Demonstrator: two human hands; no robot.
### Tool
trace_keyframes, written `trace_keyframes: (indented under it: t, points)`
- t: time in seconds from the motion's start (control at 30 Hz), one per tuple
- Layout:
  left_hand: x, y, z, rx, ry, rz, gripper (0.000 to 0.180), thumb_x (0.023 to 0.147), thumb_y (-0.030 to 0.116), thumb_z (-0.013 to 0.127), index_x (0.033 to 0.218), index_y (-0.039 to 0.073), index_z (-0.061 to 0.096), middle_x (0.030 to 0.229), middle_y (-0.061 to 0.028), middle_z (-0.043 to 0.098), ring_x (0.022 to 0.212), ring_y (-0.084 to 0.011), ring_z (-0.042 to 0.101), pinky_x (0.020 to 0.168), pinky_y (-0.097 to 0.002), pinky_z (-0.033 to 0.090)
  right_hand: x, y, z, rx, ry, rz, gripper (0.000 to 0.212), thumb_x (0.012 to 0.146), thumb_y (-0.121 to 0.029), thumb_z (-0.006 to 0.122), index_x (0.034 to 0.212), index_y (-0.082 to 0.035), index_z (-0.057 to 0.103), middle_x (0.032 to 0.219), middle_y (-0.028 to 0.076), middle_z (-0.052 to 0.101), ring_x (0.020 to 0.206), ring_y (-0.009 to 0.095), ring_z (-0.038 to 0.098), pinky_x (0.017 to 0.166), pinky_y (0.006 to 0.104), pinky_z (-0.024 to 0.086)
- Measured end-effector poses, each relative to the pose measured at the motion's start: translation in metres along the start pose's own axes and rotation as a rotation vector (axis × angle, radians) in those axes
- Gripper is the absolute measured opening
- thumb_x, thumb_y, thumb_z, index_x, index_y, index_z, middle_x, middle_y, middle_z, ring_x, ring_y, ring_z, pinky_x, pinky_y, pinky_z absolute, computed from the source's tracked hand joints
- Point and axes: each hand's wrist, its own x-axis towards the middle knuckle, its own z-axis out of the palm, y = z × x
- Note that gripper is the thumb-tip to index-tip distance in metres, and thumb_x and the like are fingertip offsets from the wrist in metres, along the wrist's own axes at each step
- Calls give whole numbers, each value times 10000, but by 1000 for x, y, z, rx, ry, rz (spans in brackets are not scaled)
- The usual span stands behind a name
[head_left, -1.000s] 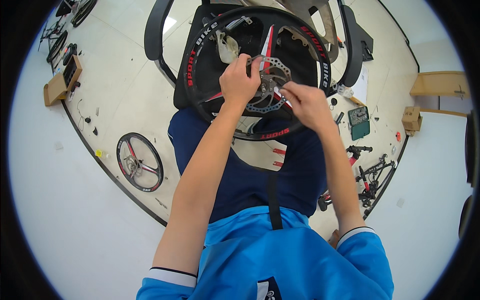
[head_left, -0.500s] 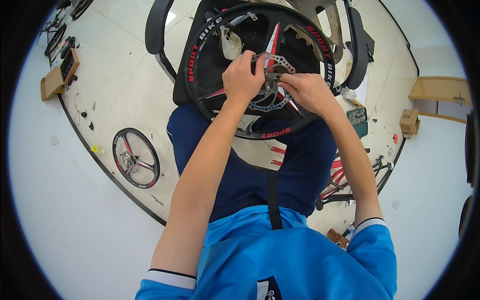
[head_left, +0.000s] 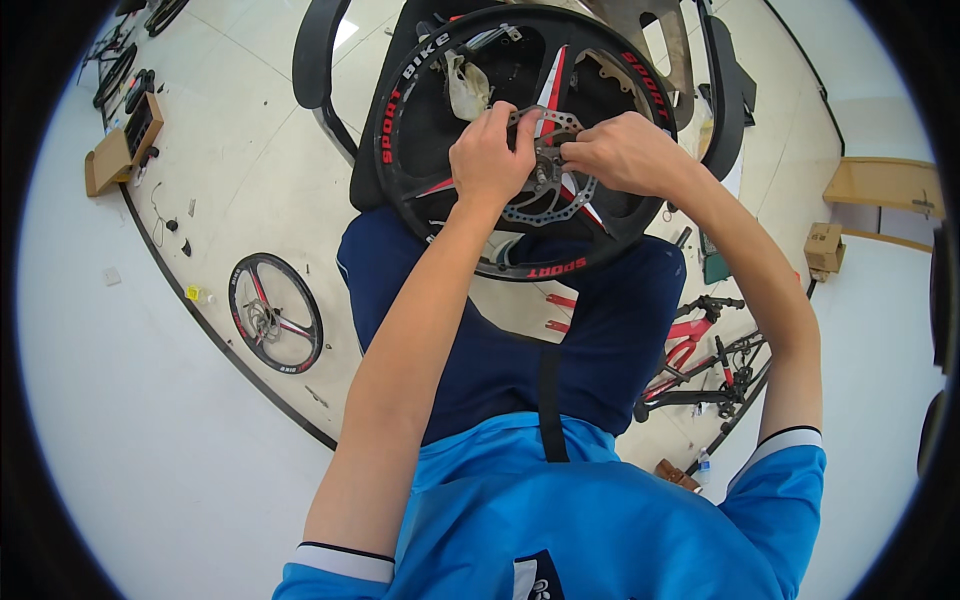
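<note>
A black bicycle wheel [head_left: 386,135] with red-and-white spokes lies across the seat of a black chair, its near edge over my thighs. At its middle a silver perforated brake disc [head_left: 548,216] surrounds the hub axle [head_left: 543,172]. My left hand [head_left: 490,158] is closed on the disc's upper left edge, thumb towards the hub. To the right of the hub, the fingers of my right hand [head_left: 628,155] are pinched together against the disc. Whatever they hold is hidden. A crumpled clear plastic bag [head_left: 467,88] lies within the wheel, beyond my left hand.
Chair armrests [head_left: 316,60] flank the wheel. A second wheel [head_left: 276,313] lies on the floor at left, below an open cardboard box [head_left: 125,145]. To the right are a red-and-black bike frame [head_left: 690,345] and a small carton [head_left: 824,247]. Small parts litter the floor.
My right hand has turned, its wrist rising and its elbow swinging out to the right, while its fingertips stay by the hub. My left hand keeps its hold on the disc.
</note>
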Motion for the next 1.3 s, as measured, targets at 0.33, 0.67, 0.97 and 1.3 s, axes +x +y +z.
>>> trace_keyframes:
  t: [0.33, 0.67, 0.97, 1.3]
  points:
    - [-1, 1, 3, 47, 46, 10, 245, 918, 320, 696, 891, 84, 635, 771, -107, 680, 705, -346, 673, 586, -443, 516, -18, -38, 35, 94, 188, 383, 167, 955, -226, 645, 904, -70, 612, 710, 113, 632, 658, 335, 646, 585, 438, 507]
    - [0, 3, -2, 19, 23, -21, 270, 935, 345, 685, 923, 75, 675, 777, -160, 680, 709, -370, 668, 613, -438, 507, -22, -94, 48, 337, 531, 796, 219, 983, -233, 627, 880, -46, 579, 688, 189, 633, 653, 415, 625, 567, 492, 478]
    - [1, 6, 2, 48, 36, -1, 251, 928, 328, 695, 910, 82, 652, 772, -132, 685, 728, -354, 678, 614, -448, 520, -64, -90, -2, 2792, 1096, -247, 423, 1091, -403, 423, 778, -127, 354, 588, -54, 217, 457, 69, 143, 412, 254, 109]
    - [1, 3, 0, 58, -13, -35, 304, 951, 356, 668, 935, 53, 658, 801, -142, 694, 731, -354, 677, 612, -437, 513, -41, -109, -14, 2844, 1049, -655, 230, 945, -79, 488, 810, -130, 309, 597, -48, 210, 451, 61, 132, 400, 251, 108]
